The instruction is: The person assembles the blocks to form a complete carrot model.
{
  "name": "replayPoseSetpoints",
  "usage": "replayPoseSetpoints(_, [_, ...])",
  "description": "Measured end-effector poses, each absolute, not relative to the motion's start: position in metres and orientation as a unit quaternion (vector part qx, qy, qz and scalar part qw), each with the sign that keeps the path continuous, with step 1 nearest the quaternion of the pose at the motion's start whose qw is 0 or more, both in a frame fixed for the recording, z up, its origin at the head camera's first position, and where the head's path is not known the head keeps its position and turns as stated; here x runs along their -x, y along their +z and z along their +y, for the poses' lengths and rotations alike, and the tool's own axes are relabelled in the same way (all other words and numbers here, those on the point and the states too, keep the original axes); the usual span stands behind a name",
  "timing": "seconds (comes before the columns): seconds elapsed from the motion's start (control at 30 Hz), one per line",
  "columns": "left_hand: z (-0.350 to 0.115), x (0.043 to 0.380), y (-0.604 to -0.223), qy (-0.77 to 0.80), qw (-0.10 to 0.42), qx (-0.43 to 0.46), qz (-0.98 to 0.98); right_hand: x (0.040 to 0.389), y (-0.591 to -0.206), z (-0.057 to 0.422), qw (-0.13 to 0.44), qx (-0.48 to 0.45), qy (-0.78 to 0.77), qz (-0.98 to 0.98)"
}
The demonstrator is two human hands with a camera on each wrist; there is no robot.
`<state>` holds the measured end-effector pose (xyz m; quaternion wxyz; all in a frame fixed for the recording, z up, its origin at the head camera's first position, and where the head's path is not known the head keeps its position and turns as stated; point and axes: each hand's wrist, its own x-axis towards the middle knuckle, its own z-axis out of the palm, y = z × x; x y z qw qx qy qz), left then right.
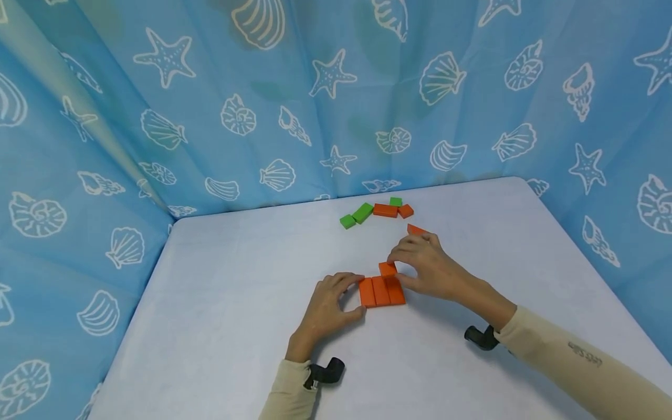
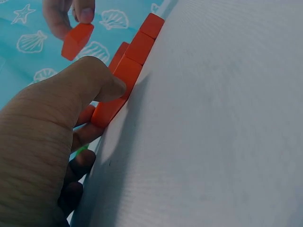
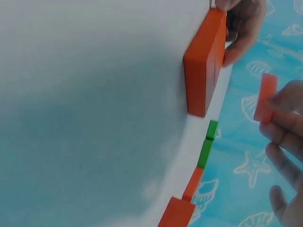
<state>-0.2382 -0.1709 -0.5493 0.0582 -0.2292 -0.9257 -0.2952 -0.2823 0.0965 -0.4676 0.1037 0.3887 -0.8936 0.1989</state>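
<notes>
Left hand (image 1: 324,309): grip closed on the left end of a row of orange blocks (image 1: 381,291), thumb at the near edge, index finger at the far edge. Row consists of three blocks side by side, lying on the white table (image 1: 236,291).

Right hand (image 1: 427,267): thumb and fingers pinch a small orange block (image 1: 388,269). Both wrist views show this block raised, apart from the row; from the head it appears over the row's far right part.

Another orange block (image 1: 416,230) lies beyond the right hand, partly hidden by its fingers.

Farther back on the table, a loose group: small green block (image 1: 347,221) at left, longer green block (image 1: 363,213) next to it, then a long orange block (image 1: 385,210), a green piece (image 1: 396,202) just behind that, and a small orange piece (image 1: 406,211) at right.

Surroundings: blue curtain (image 1: 367,119) with white shells and starfish; beige sleeves (image 1: 588,367); a black wrist camera (image 1: 331,371) at each cuff.
</notes>
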Motion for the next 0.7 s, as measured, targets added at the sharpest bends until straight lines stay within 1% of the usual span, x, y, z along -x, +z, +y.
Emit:
replayPoseSetpoints(0.27, [-0.17, 0.239, -0.549, -0.294, 0.06, 0.23, -0.926, 0.26, -0.469, 0.092, 0.112, -0.405, 0.198, -0.885])
replayPoseSetpoints(0.7, [-0.171, 0.237, -0.55, -0.303, 0.075, 0.24, -0.919, 0.236, -0.48, 0.086, 0.09, -0.425, 0.189, -0.881])
